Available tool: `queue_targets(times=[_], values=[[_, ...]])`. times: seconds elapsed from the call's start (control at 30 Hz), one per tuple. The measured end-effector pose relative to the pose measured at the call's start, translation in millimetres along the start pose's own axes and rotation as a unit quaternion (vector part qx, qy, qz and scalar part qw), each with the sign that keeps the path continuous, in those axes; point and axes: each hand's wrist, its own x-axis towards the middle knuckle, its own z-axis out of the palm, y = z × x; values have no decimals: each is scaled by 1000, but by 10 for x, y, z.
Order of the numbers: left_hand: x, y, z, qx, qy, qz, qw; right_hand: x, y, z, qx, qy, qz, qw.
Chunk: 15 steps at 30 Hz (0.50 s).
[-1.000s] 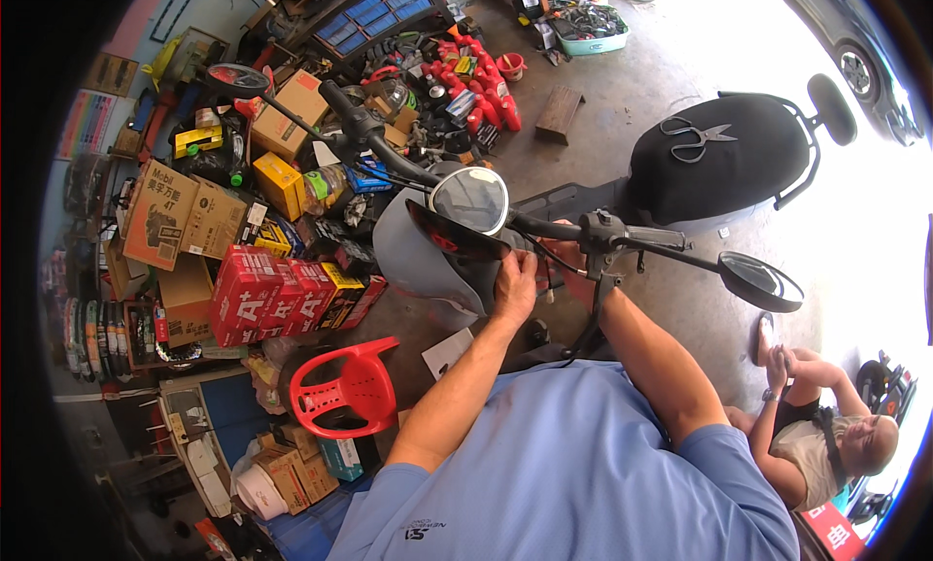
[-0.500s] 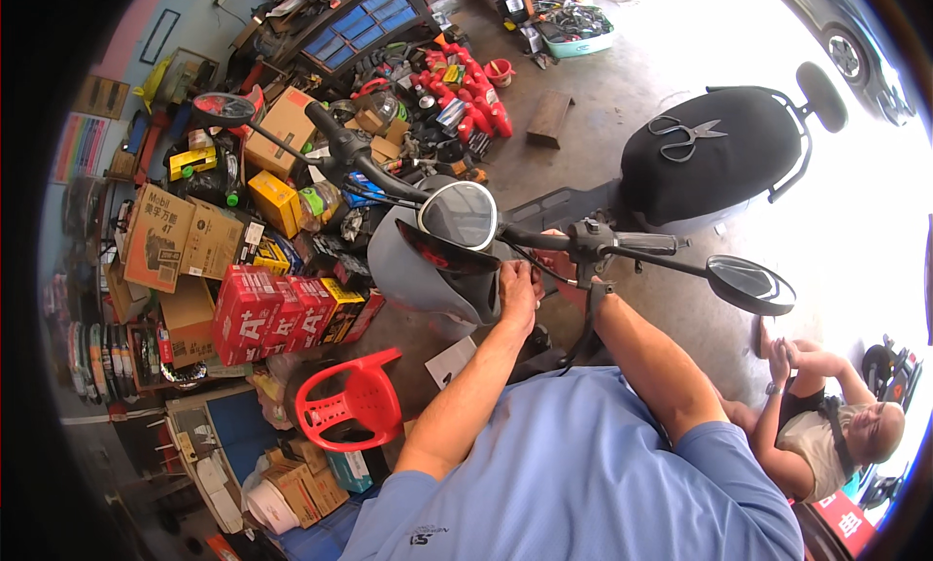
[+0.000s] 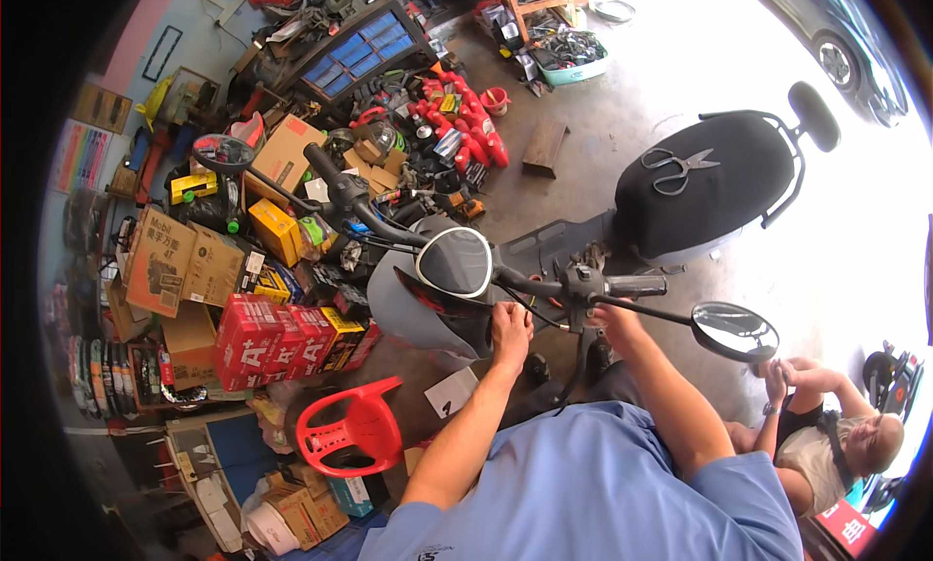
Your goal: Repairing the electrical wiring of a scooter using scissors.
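Observation:
An electric scooter stands in front of me, its grey front cowl point(image 3: 391, 304) at left and its white-rimmed display point(image 3: 454, 263) in the middle of the handlebar. My left hand point(image 3: 511, 333) is closed beside the display, by thin black cables; what lies in its fingertips is too small to make out. At the right end of the handlebar, my right hand point(image 3: 616, 321) is just under the switch housing point(image 3: 585, 281), by the brake lever and cables. Its fingers are partly hidden there. Scissors point(image 3: 680, 170) lie on the black seat point(image 3: 714, 197).
Mirrors stick out at left point(image 3: 224, 154) and right point(image 3: 736, 330). A red plastic chair point(image 3: 355, 415) and red boxes point(image 3: 255, 338) stand at left, with heaped parts and cartons behind. Another person point(image 3: 826, 444) sits at right. A wooden block point(image 3: 545, 151) lies on the floor.
My right hand has come up and right, from beneath the handlebar to the switch housing. My left hand has shifted slightly down beside the display. The handlebar has turned slightly.

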Motion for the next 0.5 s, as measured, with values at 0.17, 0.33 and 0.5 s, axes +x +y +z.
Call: queue_targets(times=[0.17, 0.33, 0.5], values=[[51, 7, 162, 23, 0, 43, 999, -471, -1468, -1943, -23, 220, -114, 969], [132, -183, 41, 85, 17, 117, 989, -1333, -3579, -189, -247, 220, -375, 866], [90, -237, -16, 110, 35, 114, 987, -782, -3694, 1858, -495, -52, -321, 806]])
